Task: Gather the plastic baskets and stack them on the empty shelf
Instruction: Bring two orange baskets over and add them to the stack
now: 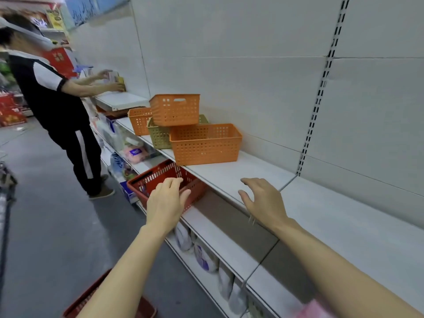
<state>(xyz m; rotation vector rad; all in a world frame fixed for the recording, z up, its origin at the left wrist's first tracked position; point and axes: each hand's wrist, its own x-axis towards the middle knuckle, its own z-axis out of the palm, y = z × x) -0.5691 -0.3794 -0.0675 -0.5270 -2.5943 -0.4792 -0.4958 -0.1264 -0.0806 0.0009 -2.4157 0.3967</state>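
Observation:
Several plastic baskets stand on the white shelf (229, 175): a large orange basket (206, 145) in front, an olive green basket (159, 137) behind it, an orange basket (175, 109) tilted on top of both, and another orange basket (138, 121) further back. A red basket (160, 180) sticks out from the lower shelf. My left hand (166, 203) hovers open over the red basket's near rim; whether it touches is unclear. My right hand (263, 200) is open above the shelf's front edge, holding nothing.
A person in dark clothes (57, 106) stands to the left in the aisle, handling goods on a shelf. Another red basket (91, 299) lies on the floor near my left arm. Bagged goods (204, 255) fill the lower shelves. The grey back panel (252, 76) rises behind.

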